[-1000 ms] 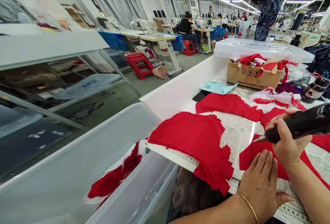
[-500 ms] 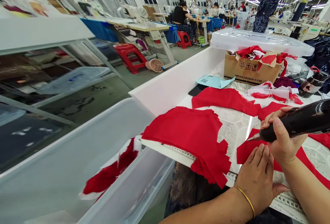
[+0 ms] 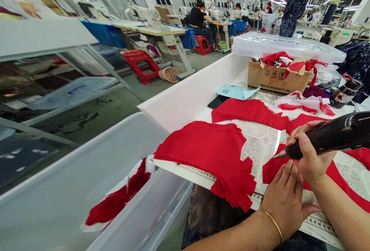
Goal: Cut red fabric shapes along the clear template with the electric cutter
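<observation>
A black handheld tool (image 3: pixel 335 133) with a thin metal tip is gripped by my right hand (image 3: pixel 313 158). Its tip rests on a red fabric piece (image 3: pixel 270 171). My left hand (image 3: pixel 285 197) presses flat on that fabric just below the tip, fingers stretched out and thumb apart, a gold bangle at the wrist. To the left, a pile of red cut pieces (image 3: pixel 202 145) overhangs the table edge by a measuring tape (image 3: pixel 199 173). Behind it lies another red strip (image 3: pixel 248 110).
A cardboard box (image 3: pixel 274 77) of scraps stands at the back, near a clear plastic lid (image 3: pixel 289 46). A blue paper (image 3: pixel 238 92) lies left of it, a black cup (image 3: pixel 345 94) right. A translucent bin (image 3: pixel 72 162) holding red and white fabric adjoins the table's left.
The whole view has shifted slightly, so things appear a little further left. Both hands, the tool and the fabric keep nearly the same arrangement.
</observation>
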`<state>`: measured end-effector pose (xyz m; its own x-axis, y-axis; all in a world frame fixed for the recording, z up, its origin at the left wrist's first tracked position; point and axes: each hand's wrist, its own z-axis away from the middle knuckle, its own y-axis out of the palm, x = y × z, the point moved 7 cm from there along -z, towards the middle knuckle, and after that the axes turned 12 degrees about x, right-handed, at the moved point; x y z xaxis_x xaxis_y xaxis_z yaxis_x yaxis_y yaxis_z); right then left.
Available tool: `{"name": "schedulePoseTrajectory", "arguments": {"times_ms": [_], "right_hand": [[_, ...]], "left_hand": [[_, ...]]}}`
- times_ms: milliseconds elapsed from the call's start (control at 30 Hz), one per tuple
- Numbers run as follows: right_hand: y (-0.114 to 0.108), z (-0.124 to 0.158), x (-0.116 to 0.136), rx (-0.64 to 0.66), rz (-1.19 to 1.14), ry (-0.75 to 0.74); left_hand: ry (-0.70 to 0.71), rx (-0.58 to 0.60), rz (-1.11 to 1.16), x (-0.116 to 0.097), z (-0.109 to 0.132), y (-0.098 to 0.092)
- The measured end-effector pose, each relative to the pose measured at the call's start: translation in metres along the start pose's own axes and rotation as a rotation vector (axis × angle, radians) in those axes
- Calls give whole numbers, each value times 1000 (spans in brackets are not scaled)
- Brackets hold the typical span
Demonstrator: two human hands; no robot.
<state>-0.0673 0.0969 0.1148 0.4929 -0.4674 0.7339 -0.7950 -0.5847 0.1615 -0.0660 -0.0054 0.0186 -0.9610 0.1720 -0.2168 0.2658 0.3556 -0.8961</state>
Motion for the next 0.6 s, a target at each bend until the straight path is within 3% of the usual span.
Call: {"name": "schedulePoseTrajectory", "arguments": {"times_ms": [100,333,600], "right_hand": [[-19,-11,1,-55,45,-36],[-69,-33,-15,-175,183,-35],[-67,-28,-15,-136,216,-59]], "left_hand": [[-10,-44,-81,0,0,-6],[-36,-25,-100,6,-6,-4],[-52,10,-64,12,-6,9]]}}
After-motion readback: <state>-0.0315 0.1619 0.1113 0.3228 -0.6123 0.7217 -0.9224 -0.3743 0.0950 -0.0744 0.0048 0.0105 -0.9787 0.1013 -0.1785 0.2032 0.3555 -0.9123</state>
